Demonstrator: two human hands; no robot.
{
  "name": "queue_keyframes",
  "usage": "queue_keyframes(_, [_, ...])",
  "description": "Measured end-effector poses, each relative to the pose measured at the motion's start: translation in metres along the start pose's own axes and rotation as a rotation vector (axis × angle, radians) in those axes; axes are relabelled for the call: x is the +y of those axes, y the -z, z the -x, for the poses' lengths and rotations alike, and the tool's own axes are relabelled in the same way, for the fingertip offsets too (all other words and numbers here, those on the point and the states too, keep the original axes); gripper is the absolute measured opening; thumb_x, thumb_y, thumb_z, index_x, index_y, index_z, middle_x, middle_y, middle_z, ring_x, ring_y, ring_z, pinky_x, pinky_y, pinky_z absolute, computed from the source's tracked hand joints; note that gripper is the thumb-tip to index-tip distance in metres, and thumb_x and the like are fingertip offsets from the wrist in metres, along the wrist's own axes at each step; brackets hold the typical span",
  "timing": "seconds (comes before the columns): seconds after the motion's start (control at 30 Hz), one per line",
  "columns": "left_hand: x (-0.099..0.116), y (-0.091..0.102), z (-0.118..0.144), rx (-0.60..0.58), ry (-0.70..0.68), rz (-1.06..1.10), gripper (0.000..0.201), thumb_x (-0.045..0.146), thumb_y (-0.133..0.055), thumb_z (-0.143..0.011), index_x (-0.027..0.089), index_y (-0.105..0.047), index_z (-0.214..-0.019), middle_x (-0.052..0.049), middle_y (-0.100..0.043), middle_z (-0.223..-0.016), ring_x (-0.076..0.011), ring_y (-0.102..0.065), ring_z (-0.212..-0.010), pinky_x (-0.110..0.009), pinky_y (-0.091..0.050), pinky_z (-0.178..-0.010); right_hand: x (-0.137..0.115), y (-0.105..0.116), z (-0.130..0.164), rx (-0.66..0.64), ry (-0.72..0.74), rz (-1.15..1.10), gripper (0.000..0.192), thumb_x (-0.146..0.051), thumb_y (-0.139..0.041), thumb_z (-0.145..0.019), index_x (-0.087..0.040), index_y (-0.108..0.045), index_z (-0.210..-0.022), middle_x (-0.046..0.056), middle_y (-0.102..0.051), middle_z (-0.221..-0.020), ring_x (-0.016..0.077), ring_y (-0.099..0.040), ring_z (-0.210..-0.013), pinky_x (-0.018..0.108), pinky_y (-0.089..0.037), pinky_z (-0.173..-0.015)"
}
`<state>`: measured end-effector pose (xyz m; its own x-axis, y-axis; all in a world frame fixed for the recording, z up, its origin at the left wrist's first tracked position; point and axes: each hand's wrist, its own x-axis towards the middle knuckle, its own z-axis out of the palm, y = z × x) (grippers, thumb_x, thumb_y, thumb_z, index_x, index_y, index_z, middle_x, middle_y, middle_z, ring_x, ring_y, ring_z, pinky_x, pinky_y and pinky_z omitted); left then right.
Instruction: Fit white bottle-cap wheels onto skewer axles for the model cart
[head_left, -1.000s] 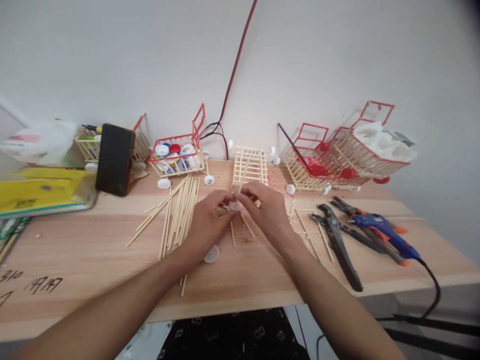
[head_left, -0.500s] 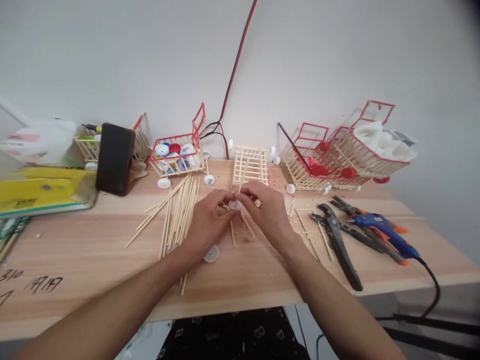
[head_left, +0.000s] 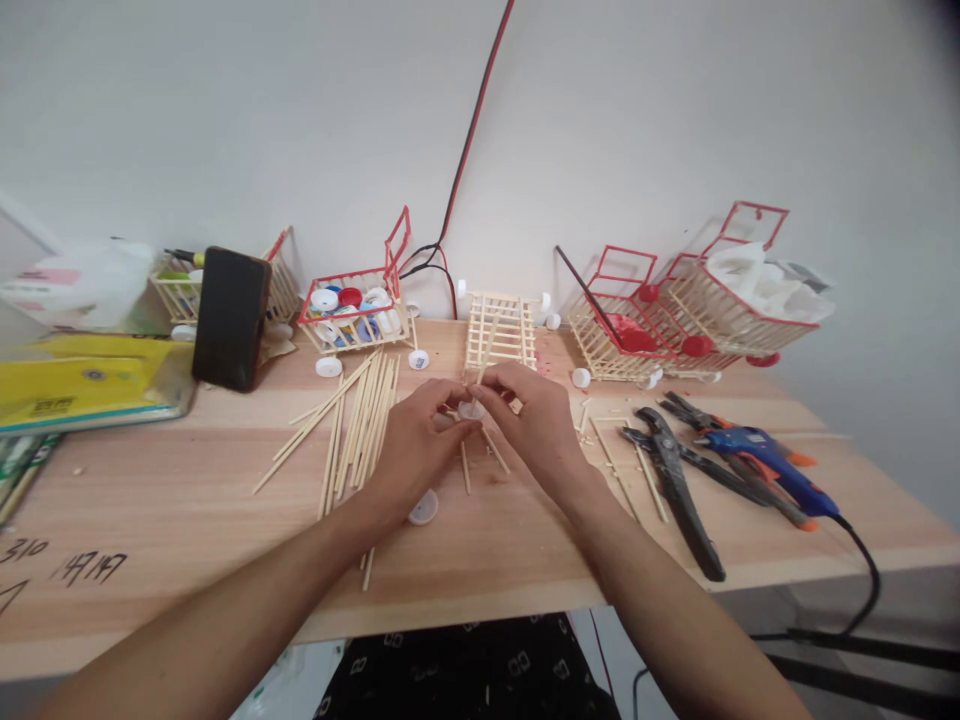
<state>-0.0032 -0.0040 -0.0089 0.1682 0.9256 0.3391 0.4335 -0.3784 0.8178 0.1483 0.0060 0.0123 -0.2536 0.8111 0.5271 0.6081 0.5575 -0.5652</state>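
1. Step in hand, as judged: a small white bottle cap (head_left: pixel 472 410) is being fitted to a thin wooden stick, most likely as a wheel on an axle. Whether the stick has entered the cap cannot be told; the joint is hidden by the fingertips.

2. Position of the cap: held just above the bench (head_left: pixel 187 520), at its middle, between both hands and in front of the unpainted stick frame (head_left: pixel 501 330).

3. Left hand (head_left: pixel 416 450): palm turned down, wrist low over the bench. The thumb and forefinger are pinched on the near left edge of the cap; the remaining fingers are curled under.

4. Right hand (head_left: pixel 536 425): arched over from the right, knuckles up. Its fingers are pressed together at the tips on the cap's far right edge. Both forearms converge from the lower corners of the view.

5. Next move, as judged: fine alignment is called for, with the cap kept square to the stick and light, steady pressure. The blue glue gun (head_left: pixel 765 462) lies well to the right, beside the black pliers (head_left: pixel 675 480).

6. Nearby: a second white cap (head_left: pixel 423 508) lies on the bench just below the left hand; loose sticks (head_left: pixel 360 420) are spread to the left; a red-rimmed cart of caps (head_left: pixel 352 310) stands against the wall.
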Motion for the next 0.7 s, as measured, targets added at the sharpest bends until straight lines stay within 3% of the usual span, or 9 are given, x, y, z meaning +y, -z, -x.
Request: queue_keyframes(0.7, [0.0000,-0.0008,-0.0001,-0.005,0.010,-0.008,0.019,0.018,-0.063,-0.074,0.023,-0.063,-0.093,0.001,-0.066,-0.094,-0.0156,-0.060,-0.086,-0.030,-0.046,-0.079,0.0010,-0.0010,0.0001,0.010,0.007,0.003,0.012,-0.022,-0.053,-0.086,-0.020,-0.058,-0.076,0.000,-0.059,-0.073,0.0128,-0.053,-0.069,0.025,-0.041,-0.065])
